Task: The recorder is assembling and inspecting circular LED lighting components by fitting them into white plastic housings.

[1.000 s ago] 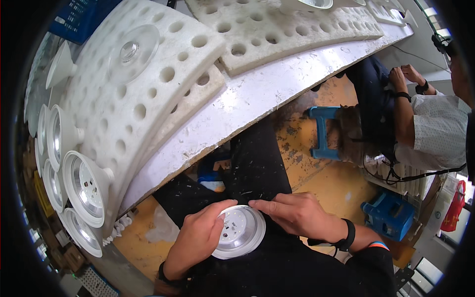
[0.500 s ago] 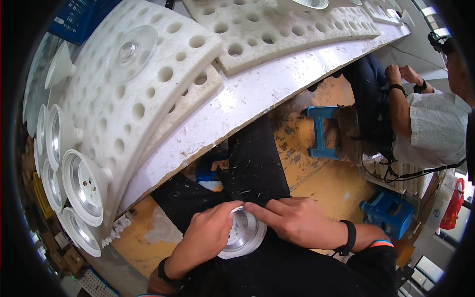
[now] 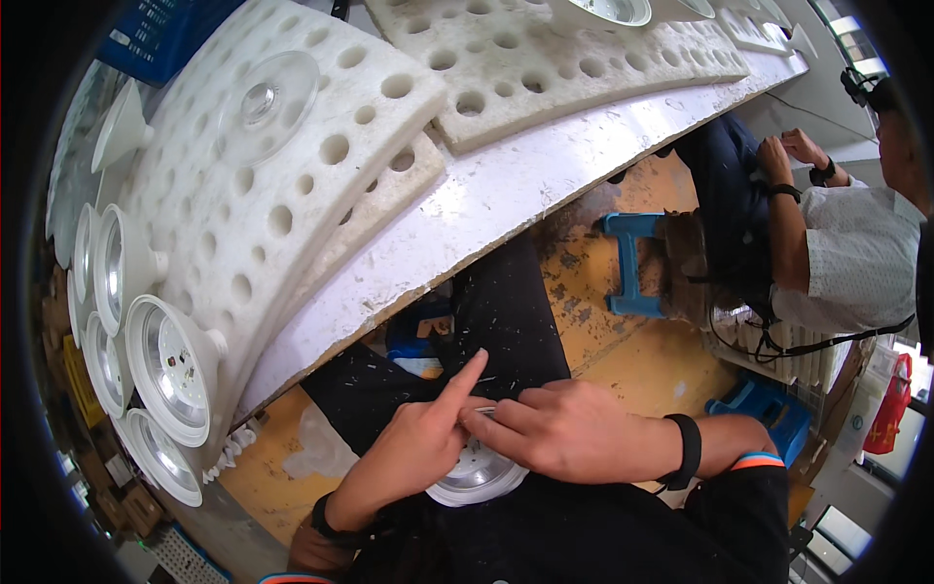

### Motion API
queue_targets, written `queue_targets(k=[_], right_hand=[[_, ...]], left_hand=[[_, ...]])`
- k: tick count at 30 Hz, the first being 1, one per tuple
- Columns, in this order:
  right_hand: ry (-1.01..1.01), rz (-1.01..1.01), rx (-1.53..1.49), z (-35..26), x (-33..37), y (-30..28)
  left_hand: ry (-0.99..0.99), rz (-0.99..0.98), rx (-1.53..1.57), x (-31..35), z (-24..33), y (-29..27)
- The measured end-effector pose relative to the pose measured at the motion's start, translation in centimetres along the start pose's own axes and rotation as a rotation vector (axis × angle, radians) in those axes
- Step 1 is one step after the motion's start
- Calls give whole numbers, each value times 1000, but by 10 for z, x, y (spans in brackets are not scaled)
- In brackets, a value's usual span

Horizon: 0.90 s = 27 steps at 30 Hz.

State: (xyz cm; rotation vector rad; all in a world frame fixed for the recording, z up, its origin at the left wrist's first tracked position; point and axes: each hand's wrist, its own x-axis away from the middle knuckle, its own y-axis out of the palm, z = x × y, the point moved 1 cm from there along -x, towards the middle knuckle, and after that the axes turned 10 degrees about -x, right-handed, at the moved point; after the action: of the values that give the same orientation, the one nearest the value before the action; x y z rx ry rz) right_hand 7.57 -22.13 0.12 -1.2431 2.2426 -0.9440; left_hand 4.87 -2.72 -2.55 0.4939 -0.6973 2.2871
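On my lap, in front of me, lies a round white lamp housing with a silvery dished inside. My left hand grips its left side, with the index finger stretched up past the far rim. The fingers of my right hand are bent together at the far rim, close against my left thumb. Both hands cover the far part of the housing, so what lies under the fingertips is hidden.
At left, several similar white lamp housings rest against a holed white foam board on the table. A clear cover sits on the board. A co-worker sits at right, near a blue stool.
My left index finger has lifted off the rim and now points up. My right hand has shifted slightly left along the far rim, its fingers more bent. The view has tilted a little.
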Motion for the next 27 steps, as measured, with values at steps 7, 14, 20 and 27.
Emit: queue_targets(k=[7,14,20,27], right_hand=[[125,-197,45,6,9,-24],[-72,49,-200,20,-8,7],[305,193,-673,45,15,35],[379,319,-709,35,31,56]], left_hand=[[20,4,7,-7,2,-1],[-144,-71,82,-11,5,-6],[-62,15,133,-16,0,-2],[-171,138,287,10,-25,-13]])
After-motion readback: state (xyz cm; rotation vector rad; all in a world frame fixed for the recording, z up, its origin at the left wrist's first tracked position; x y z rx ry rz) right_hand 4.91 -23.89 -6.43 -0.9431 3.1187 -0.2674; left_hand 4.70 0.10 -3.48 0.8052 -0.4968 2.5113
